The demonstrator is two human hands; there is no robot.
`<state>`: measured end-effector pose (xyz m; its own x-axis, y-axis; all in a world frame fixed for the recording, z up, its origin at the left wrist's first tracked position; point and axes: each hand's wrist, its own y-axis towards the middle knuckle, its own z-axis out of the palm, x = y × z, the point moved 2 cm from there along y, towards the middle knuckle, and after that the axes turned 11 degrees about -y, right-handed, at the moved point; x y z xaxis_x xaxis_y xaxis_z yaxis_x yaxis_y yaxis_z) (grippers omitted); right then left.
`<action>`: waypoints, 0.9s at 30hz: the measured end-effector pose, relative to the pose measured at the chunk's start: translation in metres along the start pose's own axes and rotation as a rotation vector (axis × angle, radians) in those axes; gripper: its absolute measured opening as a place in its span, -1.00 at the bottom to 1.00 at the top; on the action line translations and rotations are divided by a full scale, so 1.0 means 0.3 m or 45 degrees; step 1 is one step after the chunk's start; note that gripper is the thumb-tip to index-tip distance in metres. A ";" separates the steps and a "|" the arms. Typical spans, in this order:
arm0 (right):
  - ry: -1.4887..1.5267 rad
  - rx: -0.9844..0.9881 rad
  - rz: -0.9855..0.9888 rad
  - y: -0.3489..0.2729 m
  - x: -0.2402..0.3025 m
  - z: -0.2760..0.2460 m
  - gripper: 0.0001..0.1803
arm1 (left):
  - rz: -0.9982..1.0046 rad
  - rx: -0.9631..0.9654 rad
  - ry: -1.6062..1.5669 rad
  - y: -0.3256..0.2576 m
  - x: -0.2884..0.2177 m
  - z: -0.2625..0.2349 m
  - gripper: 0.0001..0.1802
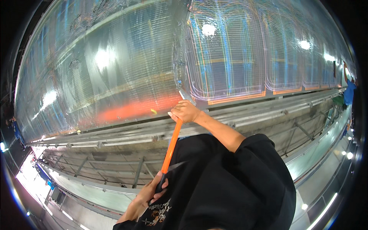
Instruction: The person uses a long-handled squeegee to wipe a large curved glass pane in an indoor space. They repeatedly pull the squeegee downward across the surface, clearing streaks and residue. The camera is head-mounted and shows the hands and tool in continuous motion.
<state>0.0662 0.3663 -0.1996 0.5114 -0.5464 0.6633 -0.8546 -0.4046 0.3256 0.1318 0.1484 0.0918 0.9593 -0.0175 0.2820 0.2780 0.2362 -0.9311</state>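
Observation:
A long orange-handled tool [172,143] slants across in front of me. My left hand [151,188] is closed around its black grip at the lower end. Near its upper end, my right hand [186,111] is wrapped around the shaft. Past that hand, the tool's flat metal head [186,95] lies at the near edge of a large glossy film-covered panel [126,73], by the wrinkled seam [177,61]. The exact kind of head is partly hidden by my fingers. Coloured lines and fine ribs show through the film.
A metal rail [245,115] runs along the panel's near edge, with framework [140,168] below it. A small yellow scrap [154,111] lies near the edge. One person in blue [349,92] stands at far right, and another blue sleeve [17,130] shows at far left.

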 end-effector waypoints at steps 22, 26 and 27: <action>-0.247 -0.486 -0.176 1.024 -1.148 -0.511 -0.66 | -0.004 0.333 -0.497 -0.093 -1.398 0.521 -0.38; -0.500 -0.161 -0.002 1.015 -1.128 -0.484 -0.56 | 0.095 0.536 -0.446 -0.010 -1.313 0.432 -0.43; -0.473 -0.130 -0.053 0.993 -1.039 -0.447 -0.55 | 0.110 0.548 -0.474 0.002 -1.232 0.378 -0.43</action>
<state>-0.3599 0.5145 -0.2189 0.5278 -0.7668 0.3652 -0.8274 -0.3671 0.4251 -0.2282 0.2652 0.0135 0.8737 0.3441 0.3438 0.0789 0.5972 -0.7982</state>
